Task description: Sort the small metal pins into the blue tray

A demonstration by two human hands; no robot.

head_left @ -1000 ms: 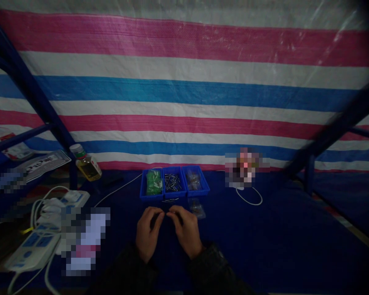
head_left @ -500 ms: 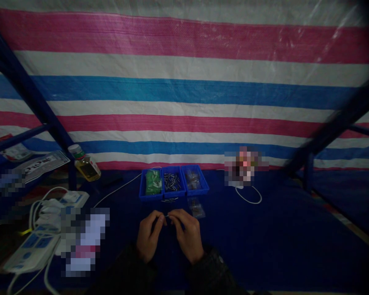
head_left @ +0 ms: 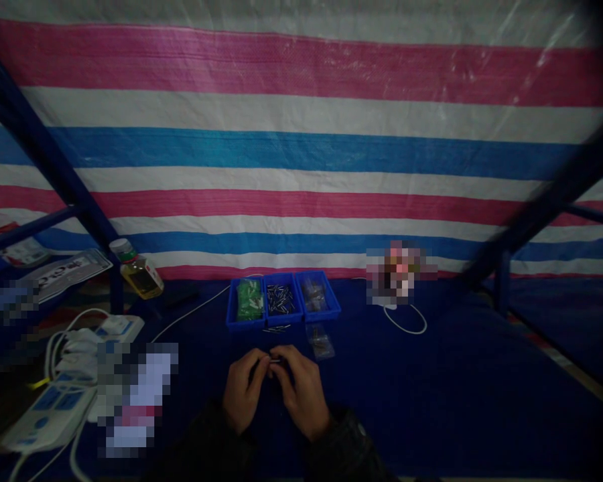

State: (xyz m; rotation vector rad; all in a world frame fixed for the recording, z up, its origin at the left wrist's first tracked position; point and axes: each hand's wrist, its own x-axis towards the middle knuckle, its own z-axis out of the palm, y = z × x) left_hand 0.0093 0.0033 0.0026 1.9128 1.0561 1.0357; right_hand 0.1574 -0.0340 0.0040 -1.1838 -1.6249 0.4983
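Left hand [head_left: 242, 391], right hand [head_left: 301, 393], both pinched shut on a small metal pin [head_left: 276, 360] (mostly hidden by fingertips)

we can't tell what the tiny metal piece [head_left: 276, 361] is, and the pixelated object [head_left: 137, 399] is blurred.

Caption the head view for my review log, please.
Left hand and right hand pinch a small metal part before three blue trays.

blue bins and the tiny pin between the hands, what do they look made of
The blue bins look like moulded plastic, with even colour and a slight sheen. The small pin between the left hand and right hand seems metal from its pale glint, though its finish is too small to tell.
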